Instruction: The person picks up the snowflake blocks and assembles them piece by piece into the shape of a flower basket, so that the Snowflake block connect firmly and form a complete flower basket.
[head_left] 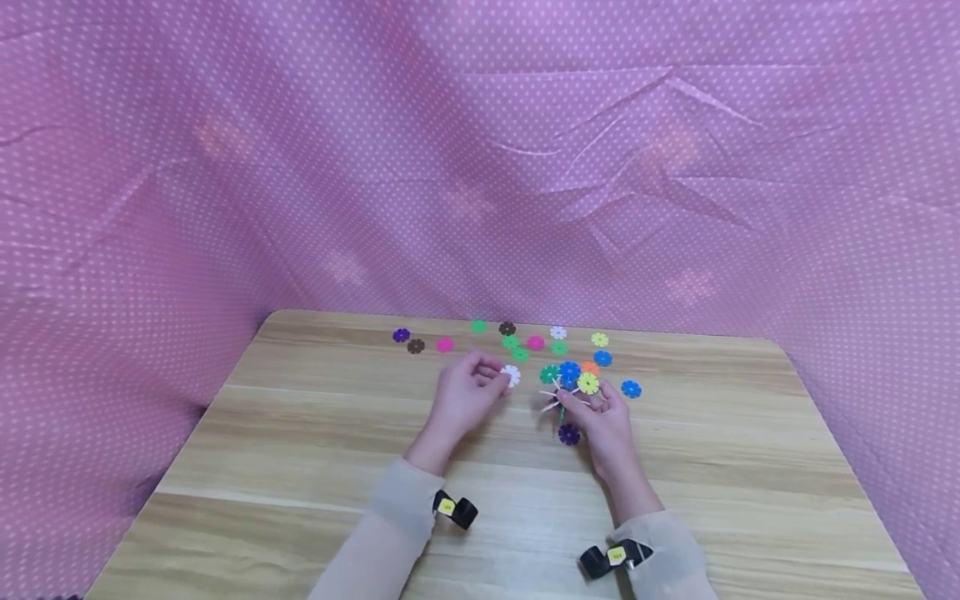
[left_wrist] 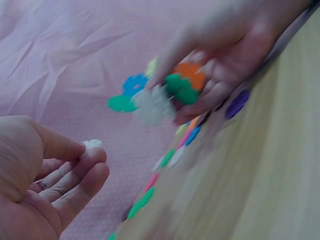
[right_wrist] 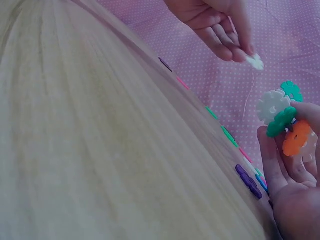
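My left hand [head_left: 463, 396] pinches a white notched plastic disc, a snowflake disc [head_left: 513, 376], between thumb and forefinger; the other fingers are bent beneath it in the left wrist view. To its right, my right hand [head_left: 609, 427] holds a cluster of interlocked snowflake discs [right_wrist: 273, 106], with white, green and orange ones showing in the right wrist view. A blue disc [left_wrist: 135, 85] in the cluster shows from the left wrist. Fingers hide part of the cluster. The white disc and the cluster are apart.
Loose snowflake discs lie along the table's far side, among them a pink disc [head_left: 445, 344], a brown disc [head_left: 416, 346] and a blue disc [head_left: 631, 389]. A purple disc [head_left: 568, 434] lies near the right hand. Pink dotted cloth [head_left: 480, 208] surrounds the wooden table [head_left: 300, 467].
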